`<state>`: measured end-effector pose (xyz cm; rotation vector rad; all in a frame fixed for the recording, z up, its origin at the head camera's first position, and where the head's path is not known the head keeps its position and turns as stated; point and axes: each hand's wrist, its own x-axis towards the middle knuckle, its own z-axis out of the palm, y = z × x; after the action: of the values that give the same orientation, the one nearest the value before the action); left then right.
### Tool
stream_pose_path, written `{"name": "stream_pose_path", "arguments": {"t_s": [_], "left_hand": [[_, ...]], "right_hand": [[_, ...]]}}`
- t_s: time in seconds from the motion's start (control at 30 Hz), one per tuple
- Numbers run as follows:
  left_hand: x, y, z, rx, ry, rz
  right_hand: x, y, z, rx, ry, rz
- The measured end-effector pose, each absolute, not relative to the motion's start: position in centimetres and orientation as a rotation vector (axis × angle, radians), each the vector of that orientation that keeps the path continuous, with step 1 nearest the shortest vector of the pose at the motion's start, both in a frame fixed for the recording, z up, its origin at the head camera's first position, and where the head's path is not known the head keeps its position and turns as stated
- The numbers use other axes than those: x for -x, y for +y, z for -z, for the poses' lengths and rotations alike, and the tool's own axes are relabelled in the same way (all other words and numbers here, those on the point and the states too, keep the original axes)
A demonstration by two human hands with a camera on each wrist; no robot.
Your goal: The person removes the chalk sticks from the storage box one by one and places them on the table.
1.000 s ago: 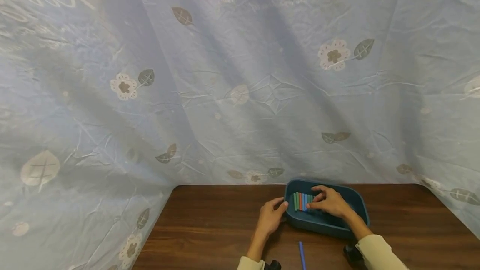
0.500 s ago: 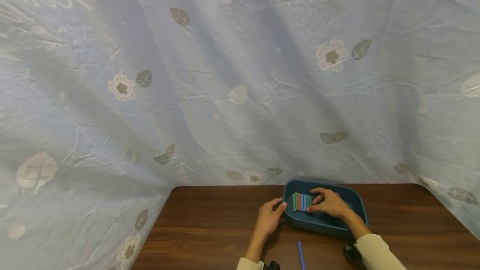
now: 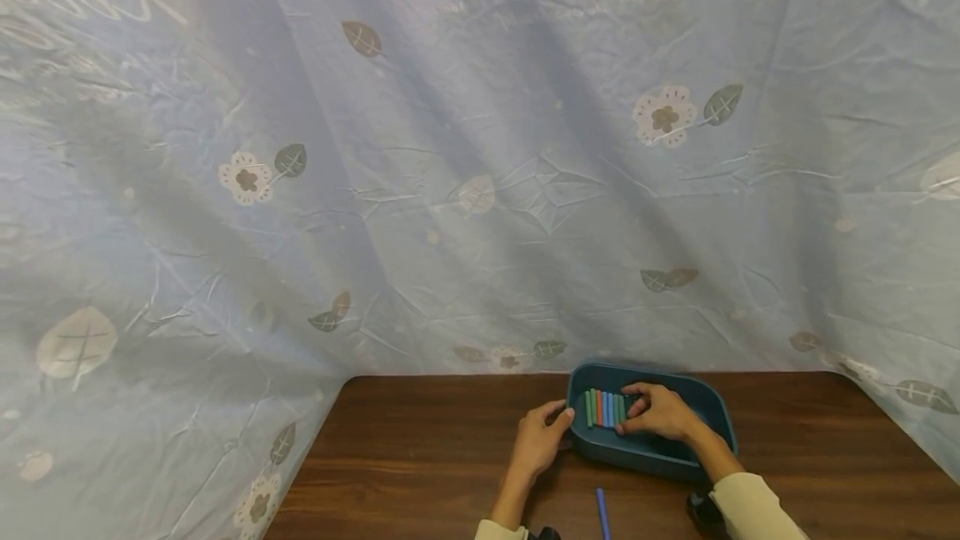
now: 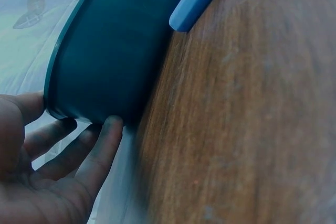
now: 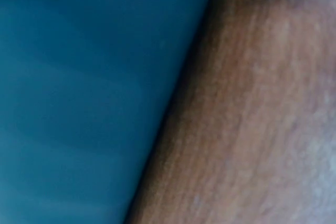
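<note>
A dark teal tray [image 3: 652, 463] stands on the table near its back edge. Inside, at its left end, slim green, orange and blue sticks [image 3: 603, 408] lie side by side in a row. My left hand [image 3: 536, 444] holds the tray's left end, thumb at the rim and fingers against the outer wall. My right hand [image 3: 663, 413] is inside the tray, thumb and forefinger at the two ends of the green stick [image 3: 621, 408] on the row's right. Its other fingers are partly hidden. The right wrist view shows only tray wall and wood.
A single blue stick [image 3: 603, 513] lies on the brown wooden table [image 3: 420, 457], in front of the tray. Patterned cloth [image 3: 480, 273] hangs behind the table and along its sides. Black wrist devices [image 3: 705, 511] are strapped near both sleeves.
The right thumb has slid toward the near end of the row of sticks. The left hand stays at the tray's end. The whole head view shifts slightly.
</note>
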<state>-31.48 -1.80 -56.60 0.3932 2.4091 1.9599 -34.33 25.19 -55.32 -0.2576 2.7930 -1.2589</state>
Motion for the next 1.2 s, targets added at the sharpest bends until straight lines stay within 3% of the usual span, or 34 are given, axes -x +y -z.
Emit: {"name": "stream_pose_path", "arguments": {"t_s": [1.2], "left_hand": [[31.37, -1.72, 56.18, -0.373, 2.589, -1.825]], "right_hand": [[34.50, 25.36, 55.52, 0.277, 2.752, 1.254]]}}
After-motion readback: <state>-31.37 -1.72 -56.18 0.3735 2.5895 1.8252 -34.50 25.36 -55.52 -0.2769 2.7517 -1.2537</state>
